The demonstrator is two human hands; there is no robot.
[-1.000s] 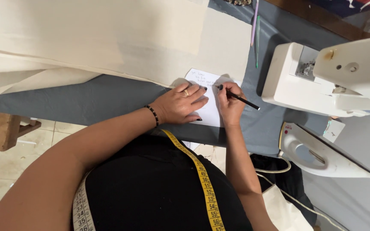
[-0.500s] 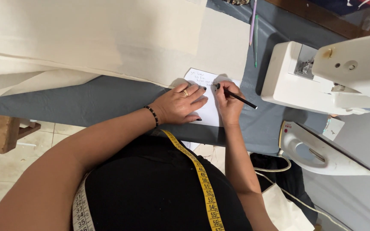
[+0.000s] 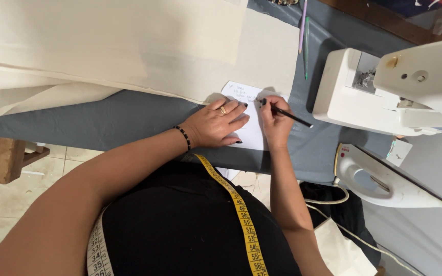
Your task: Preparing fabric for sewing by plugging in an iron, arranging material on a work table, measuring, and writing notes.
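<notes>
**Pencil slanted over a paper note on the grey worktable**

The black pencil [image 3: 288, 115] lies at a slant across the right hand [image 3: 276, 125]: its tip meets the white sheet of paper [image 3: 249, 120] near the sheet's upper right corner, and its free end points away toward the white sewing machine [image 3: 384, 87], slightly lower in the view. The long axis runs nearly level across the table [image 3: 124, 120], just tipped.

The right hand is curled closed round the pencil, fingers bunched near the tip, wrist resting on the grey cloth beside the paper. The left hand [image 3: 216, 125] lies flat and open, fingers spread loosely, pressing the paper's left half down; it wears a ring and a dark beaded bracelet [image 3: 182, 137].

The paper sits at the table's near edge, just below a wide spread of cream fabric [image 3: 129, 46]. A white iron [image 3: 379, 179] lies to the right, below the sewing machine. A yellow measuring tape [image 3: 239, 209] hangs round the person's neck over a black top.
</notes>
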